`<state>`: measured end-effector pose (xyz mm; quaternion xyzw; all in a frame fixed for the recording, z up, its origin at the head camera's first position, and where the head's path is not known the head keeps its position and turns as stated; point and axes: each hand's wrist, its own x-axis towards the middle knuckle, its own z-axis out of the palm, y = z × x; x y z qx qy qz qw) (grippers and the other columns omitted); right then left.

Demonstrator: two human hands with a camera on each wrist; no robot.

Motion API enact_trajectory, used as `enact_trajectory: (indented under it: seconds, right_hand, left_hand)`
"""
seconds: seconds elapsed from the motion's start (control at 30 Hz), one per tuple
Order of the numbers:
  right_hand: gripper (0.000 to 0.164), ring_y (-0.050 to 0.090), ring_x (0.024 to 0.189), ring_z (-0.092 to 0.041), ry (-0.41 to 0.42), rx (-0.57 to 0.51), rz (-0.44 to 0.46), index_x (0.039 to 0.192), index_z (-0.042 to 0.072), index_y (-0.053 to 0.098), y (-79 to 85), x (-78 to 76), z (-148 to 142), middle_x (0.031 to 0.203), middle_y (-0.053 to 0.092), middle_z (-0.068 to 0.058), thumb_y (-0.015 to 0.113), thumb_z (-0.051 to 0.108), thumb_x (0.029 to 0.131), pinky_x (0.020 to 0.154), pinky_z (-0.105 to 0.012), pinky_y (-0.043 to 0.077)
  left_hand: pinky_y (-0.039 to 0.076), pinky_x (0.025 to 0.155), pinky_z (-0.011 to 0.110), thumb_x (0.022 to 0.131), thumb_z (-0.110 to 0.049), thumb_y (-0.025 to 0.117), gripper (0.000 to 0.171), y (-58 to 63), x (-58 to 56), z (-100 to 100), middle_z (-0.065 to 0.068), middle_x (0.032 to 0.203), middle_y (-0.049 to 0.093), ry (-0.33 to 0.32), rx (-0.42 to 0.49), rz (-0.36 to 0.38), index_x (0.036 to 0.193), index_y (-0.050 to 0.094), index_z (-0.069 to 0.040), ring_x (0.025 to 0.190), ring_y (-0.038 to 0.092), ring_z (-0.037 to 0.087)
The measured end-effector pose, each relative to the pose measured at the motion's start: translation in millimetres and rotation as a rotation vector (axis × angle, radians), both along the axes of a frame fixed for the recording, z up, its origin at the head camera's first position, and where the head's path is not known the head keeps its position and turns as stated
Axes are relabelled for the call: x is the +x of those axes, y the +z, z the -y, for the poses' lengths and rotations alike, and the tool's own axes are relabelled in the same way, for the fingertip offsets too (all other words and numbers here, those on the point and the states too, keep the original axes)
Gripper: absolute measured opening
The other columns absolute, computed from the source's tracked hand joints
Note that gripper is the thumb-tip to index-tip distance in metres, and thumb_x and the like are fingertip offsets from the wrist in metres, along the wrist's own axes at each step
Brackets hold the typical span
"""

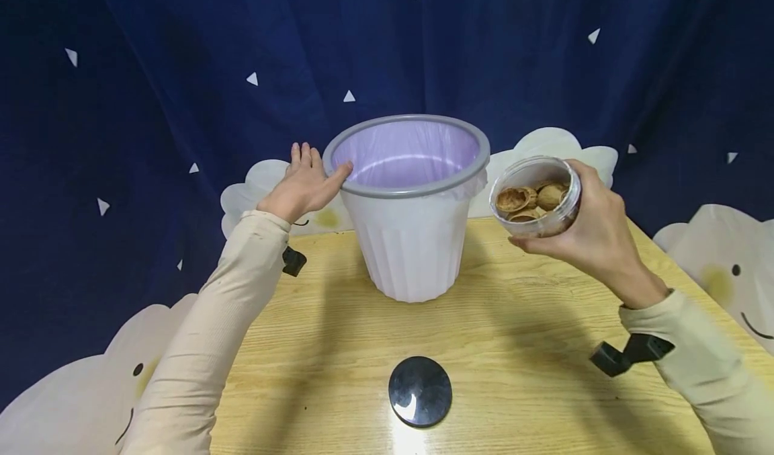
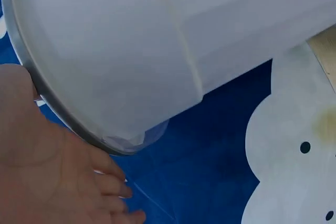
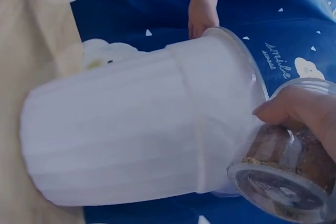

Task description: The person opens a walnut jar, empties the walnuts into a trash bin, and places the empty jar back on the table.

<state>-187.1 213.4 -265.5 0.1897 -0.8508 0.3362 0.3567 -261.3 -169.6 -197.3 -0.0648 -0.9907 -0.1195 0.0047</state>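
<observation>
A white trash bin (image 1: 411, 246) with a grey rim and a purple liner (image 1: 402, 152) stands upright on the table. At the left of its rim is my left hand (image 1: 305, 185), fingers straight outside and the thumb lying over the rim; the left wrist view shows the palm (image 2: 47, 166) against the rim. My right hand (image 1: 598, 226) grips a clear plastic jar (image 1: 568, 216), tilted with its mouth open, right of the bin. Walnut shells (image 1: 514, 199) lie inside the jar. In the right wrist view, the jar's base (image 3: 286, 195) faces the camera, close to the bin's rim.
A round black lid (image 1: 420, 391) lies on the wooden table (image 1: 338, 347) in front of the bin. Behind hangs a dark blue cloth (image 1: 375, 38) with white triangles and clouds. Each wrist carries a black mount, the right one (image 1: 631, 354) below the sleeve cuff.
</observation>
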Motion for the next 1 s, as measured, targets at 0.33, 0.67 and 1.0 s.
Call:
enact_trajectory:
  seconds: [0.33,0.67,1.0]
  right_hand:
    - [0.110,0.055,0.102,-0.043,0.028,0.117,0.025,0.134,-0.007,0.044,52.1,-28.4,7,0.117,0.057,-0.027,0.097,0.019,0.041,0.085,-0.057,0.045]
    - [0.106,0.050,0.107,-0.045,0.024,0.350,0.065,0.136,-0.007,0.040,94.5,-77.9,32,0.119,0.054,-0.028,0.092,0.025,0.049,0.091,-0.061,0.043]
    - [0.113,0.044,0.116,-0.052,0.032,0.622,-0.128,0.132,-0.010,0.040,109.7,-109.8,46,0.125,0.049,-0.032,0.094,0.027,0.040,0.100,-0.063,0.034]
  left_hand:
    - [-0.003,0.117,0.046,0.099,-0.055,0.022,0.088,-9.2,-2.3,3,0.030,0.154,-0.014,-0.005,-0.011,0.055,0.147,-0.005,0.013,0.142,-0.020,0.038]
    - [-0.003,0.118,0.046,0.098,-0.053,0.021,0.087,-3.8,1.4,4,0.029,0.154,-0.015,0.001,-0.040,0.079,0.147,-0.005,0.013,0.141,-0.022,0.037]
    - [-0.003,0.118,0.045,0.096,-0.052,0.021,0.086,1.5,1.4,2,0.028,0.155,-0.014,0.005,-0.063,0.080,0.148,-0.004,0.012,0.142,-0.020,0.037]
